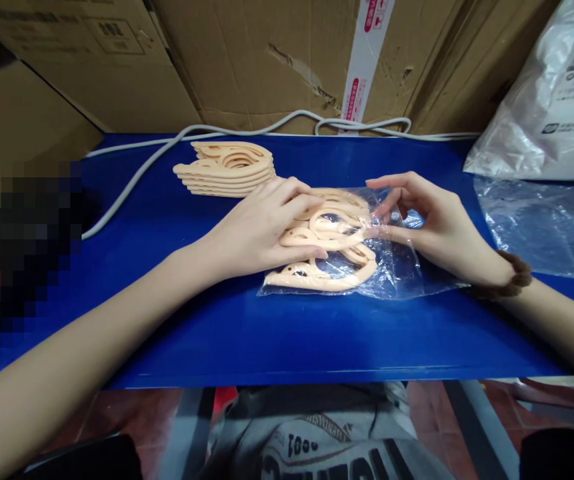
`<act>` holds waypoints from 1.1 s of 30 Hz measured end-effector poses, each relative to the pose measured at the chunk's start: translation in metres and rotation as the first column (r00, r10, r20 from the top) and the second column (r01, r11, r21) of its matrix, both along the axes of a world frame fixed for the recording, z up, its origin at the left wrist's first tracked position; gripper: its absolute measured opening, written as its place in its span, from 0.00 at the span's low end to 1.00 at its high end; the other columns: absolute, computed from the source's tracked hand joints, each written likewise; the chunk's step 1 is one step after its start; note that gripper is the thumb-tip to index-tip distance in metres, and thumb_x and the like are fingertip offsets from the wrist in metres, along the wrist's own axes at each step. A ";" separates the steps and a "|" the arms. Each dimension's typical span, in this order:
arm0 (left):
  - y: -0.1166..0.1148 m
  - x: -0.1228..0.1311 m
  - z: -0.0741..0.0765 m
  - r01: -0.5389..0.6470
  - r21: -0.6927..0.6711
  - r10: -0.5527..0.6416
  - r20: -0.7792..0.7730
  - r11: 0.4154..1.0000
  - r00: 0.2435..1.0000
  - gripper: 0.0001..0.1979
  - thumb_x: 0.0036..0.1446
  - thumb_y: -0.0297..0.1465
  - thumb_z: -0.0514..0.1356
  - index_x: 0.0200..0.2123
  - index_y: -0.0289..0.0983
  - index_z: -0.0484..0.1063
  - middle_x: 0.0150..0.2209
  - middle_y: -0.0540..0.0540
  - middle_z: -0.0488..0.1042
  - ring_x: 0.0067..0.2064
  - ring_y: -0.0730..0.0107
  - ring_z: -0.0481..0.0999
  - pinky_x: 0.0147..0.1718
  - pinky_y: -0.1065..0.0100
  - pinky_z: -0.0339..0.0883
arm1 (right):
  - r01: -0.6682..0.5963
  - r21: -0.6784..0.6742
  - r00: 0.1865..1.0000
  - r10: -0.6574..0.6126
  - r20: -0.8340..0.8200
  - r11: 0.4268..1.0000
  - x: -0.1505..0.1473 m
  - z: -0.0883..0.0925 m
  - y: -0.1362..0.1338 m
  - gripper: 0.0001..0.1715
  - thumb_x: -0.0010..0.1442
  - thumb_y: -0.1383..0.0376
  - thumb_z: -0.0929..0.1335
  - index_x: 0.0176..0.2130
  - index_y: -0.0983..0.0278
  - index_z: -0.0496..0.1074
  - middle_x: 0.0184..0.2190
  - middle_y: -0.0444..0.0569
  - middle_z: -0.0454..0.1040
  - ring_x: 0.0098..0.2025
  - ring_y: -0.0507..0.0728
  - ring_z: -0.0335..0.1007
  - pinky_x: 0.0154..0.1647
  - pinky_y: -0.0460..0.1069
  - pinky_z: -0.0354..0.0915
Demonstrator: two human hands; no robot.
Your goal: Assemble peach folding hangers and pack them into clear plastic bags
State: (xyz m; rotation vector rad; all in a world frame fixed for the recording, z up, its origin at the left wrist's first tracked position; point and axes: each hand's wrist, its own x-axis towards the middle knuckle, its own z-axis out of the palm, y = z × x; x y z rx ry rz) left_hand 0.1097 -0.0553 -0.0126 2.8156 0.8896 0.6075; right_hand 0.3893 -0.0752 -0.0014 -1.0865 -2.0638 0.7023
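Observation:
A clear plastic bag (401,273) lies flat on the blue table, with several beige, curved, flat pieces (337,283) with cut-outs inside it; they resemble folding hangers. My left hand (271,223) grips the bag from its left side, fingers across the top and thumb over the pieces. At the bag's right part, my right hand (431,217) has its thumb and curled fingers around the film near the pieces' ends, index finger stretched out. Glare hides whether those fingertips are inside the bag. Behind my left hand sits a neat stack of matching beige pieces (229,177).
A white cable (147,175) runs along the back of the blue table (287,340). Cardboard boxes (247,67) stand behind it. At the right are a white labelled package (541,107) and another clear plastic sheet or bag (551,233).

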 end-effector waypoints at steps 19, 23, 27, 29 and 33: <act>-0.044 0.059 0.002 0.070 -0.010 -0.070 -0.097 0.998 0.993 0.38 0.64 0.52 0.57 0.63 0.27 0.61 0.68 0.29 0.60 0.71 0.44 0.57 0.68 0.49 0.52 | 0.104 -0.251 0.991 -0.079 0.107 0.963 0.043 0.007 0.021 0.37 0.56 0.51 0.74 0.59 0.58 0.65 0.24 0.42 0.75 0.25 0.57 0.66 0.27 0.53 0.62; -0.045 0.057 -0.001 0.099 0.019 -0.096 -0.090 0.995 0.991 0.36 0.63 0.55 0.55 0.58 0.29 0.67 0.69 0.29 0.58 0.71 0.41 0.56 0.67 0.46 0.52 | 0.066 -0.277 0.983 -0.110 -0.149 0.959 0.026 0.012 0.011 0.37 0.57 0.57 0.75 0.61 0.58 0.63 0.24 0.40 0.75 0.26 0.55 0.67 0.30 0.52 0.65; -0.048 0.058 -0.002 0.103 0.045 -0.101 -0.057 0.994 0.993 0.34 0.63 0.55 0.56 0.56 0.29 0.69 0.70 0.27 0.56 0.70 0.39 0.56 0.68 0.44 0.51 | -0.020 -0.277 0.947 -0.070 -0.313 0.961 0.017 0.006 0.009 0.33 0.61 0.56 0.72 0.62 0.57 0.62 0.29 0.41 0.78 0.33 0.55 0.74 0.40 0.52 0.70; -0.048 0.057 0.000 0.098 0.054 -0.098 -0.020 0.994 0.995 0.33 0.63 0.54 0.56 0.54 0.29 0.70 0.71 0.26 0.53 0.71 0.38 0.53 0.68 0.43 0.51 | -0.072 -0.292 0.922 -0.048 -0.385 0.954 0.014 0.002 0.010 0.29 0.64 0.55 0.69 0.61 0.56 0.62 0.33 0.42 0.79 0.38 0.56 0.77 0.47 0.55 0.71; -0.049 0.055 0.008 0.107 0.107 -0.114 0.064 0.988 0.991 0.18 0.68 0.44 0.56 0.50 0.35 0.70 0.72 0.32 0.50 0.74 0.49 0.49 0.67 0.45 0.53 | -0.158 -0.306 0.926 0.033 -0.377 0.939 0.014 0.003 0.006 0.32 0.62 0.60 0.70 0.63 0.53 0.62 0.43 0.43 0.81 0.50 0.58 0.77 0.59 0.56 0.67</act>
